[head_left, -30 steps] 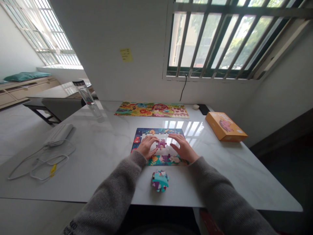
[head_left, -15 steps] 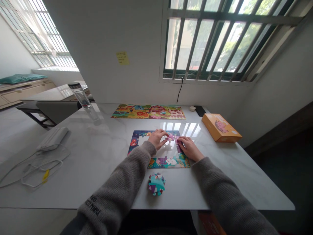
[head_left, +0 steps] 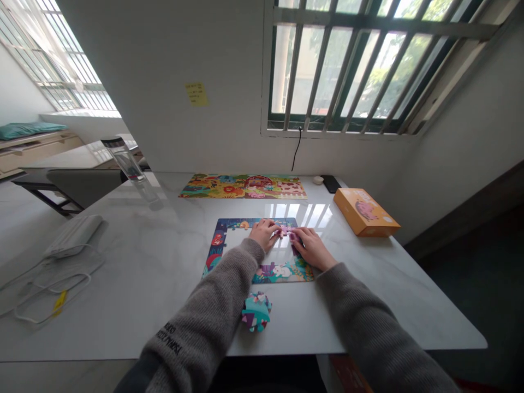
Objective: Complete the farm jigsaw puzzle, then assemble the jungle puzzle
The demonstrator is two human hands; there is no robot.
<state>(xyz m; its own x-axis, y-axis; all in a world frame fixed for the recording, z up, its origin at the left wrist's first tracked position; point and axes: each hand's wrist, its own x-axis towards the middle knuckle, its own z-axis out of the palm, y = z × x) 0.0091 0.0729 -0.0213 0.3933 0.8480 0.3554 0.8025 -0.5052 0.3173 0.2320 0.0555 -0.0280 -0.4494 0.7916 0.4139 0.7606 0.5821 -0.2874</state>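
A jigsaw puzzle lies flat on the white table, its border laid out with colourful animal pictures around a white middle. My left hand is closed at the upper part of the puzzle, fingertips on a pink-purple puzzle piece. From the right, my right hand grips at the same pink area with thumb and fingers drawn together; its fingers partly hide what they touch. Below the puzzle, near the table's front edge, sits a small pile of loose puzzle pieces, mostly teal and purple.
A long finished animal puzzle lies by the wall. To the right are an orange box, a black phone and a small pale round object. A clear bottle and a white device with cables stand left.
My two hands have come closer together over the pink pieces, and the left fingers have closed in. The whole view has shifted slightly.
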